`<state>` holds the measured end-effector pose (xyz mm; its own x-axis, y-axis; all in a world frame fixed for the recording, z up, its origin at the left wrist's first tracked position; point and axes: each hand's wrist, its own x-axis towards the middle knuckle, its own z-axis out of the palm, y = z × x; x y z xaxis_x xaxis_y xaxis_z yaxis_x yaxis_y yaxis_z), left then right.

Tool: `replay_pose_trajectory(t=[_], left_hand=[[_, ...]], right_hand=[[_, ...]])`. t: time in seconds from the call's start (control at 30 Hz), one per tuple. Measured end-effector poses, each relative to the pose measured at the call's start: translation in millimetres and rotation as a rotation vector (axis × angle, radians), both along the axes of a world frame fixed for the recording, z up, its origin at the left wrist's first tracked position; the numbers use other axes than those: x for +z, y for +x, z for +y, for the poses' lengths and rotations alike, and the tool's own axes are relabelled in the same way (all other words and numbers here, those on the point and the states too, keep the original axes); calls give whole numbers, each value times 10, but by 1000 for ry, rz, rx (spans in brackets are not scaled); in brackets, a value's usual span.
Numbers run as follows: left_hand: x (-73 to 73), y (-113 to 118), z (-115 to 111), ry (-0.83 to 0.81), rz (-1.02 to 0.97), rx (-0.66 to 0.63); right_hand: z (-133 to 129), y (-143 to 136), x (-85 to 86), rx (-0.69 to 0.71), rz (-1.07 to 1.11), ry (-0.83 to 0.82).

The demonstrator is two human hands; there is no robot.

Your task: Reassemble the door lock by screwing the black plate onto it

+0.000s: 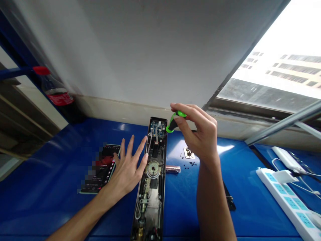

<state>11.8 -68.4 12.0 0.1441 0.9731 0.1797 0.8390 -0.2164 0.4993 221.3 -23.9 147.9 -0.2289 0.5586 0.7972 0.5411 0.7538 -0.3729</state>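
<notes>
A long, narrow black housing [164, 187], open on top, lies lengthwise before me with a circuit board [155, 129], wires and metal mechanism parts showing inside. My right hand [198, 129] grips a green and black screwdriver [173, 123] by its handle. The tool tilts down to the left, its tip inside the upper part of the housing near the board; exact contact is too small to tell. My left hand [127, 167] is spread flat with fingers apart, thumb and index finger against the housing's left edge. It holds nothing.
A phone [101, 170] with a lit screen lies left of my left hand. Right of the housing are small black screws [192, 163], a small plate [189, 153] and a copper-coloured cylinder [173, 169]. A power strip [283, 197] lies far right; a cola bottle [59, 95] stands back left.
</notes>
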Motion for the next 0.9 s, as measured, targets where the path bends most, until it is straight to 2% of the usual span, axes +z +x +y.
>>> replay_pose_trajectory(t=[0.17, 0.37, 0.63, 0.9], left_hand=[[13, 2, -4, 30, -15, 0], [19, 8, -20, -19, -24, -13], [-34, -11, -5, 26, 6, -26], [-3, -4, -7, 36, -12, -13]], right_hand=[[-19, -12, 14, -4, -18, 6], [-16, -6, 1, -6, -15, -21], [-31, 5, -12, 63, -19, -82], [7, -26, -37, 19, 7, -21]])
